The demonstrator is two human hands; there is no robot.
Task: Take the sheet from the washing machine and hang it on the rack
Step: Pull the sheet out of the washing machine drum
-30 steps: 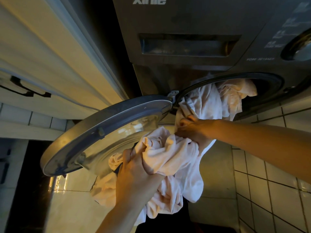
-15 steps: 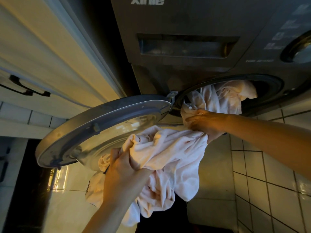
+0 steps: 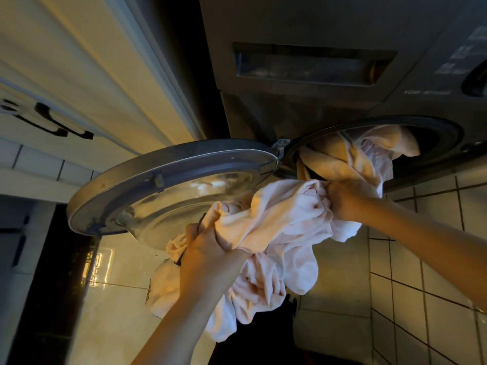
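The room is dim and lit by warm yellow light. A shiny cream tiled floor (image 3: pixel 126 285) lies at the bottom left, with a bright patch of light on it. On the right are white square tiles with dark lines (image 3: pixel 427 272); it is hard to tell if they are wall or floor. On the left is a cream cupboard (image 3: pixel 87 69) with a long black handle (image 3: pixel 52 122). The big dark grey washing machine (image 3: pixel 303 114) fills the top, with a long soap drawer (image 3: pixel 311 65) and part of a round knob (image 3: pixel 477 80). Its round grey door with a glass window (image 3: pixel 171 185) hangs wide open to the left. The soft pale pink sheet (image 3: pixel 284 222) is half out: one end is in the round hole of the machine, and the rest hangs in a bunch in front of the door, above the floor. The left hand (image 3: pixel 208 248) grips a fat fold of the sheet low down, with its fingers curled tight round it. The right hand (image 3: pixel 347 198) grips the sheet just below the hole, and it is closed round the cloth too. Since half a second ago, both hands have kept their hold. The left hand now sits higher in the view, and the right hand has moved a little to the right. The white letters at the top of the machine have slid out of sight.
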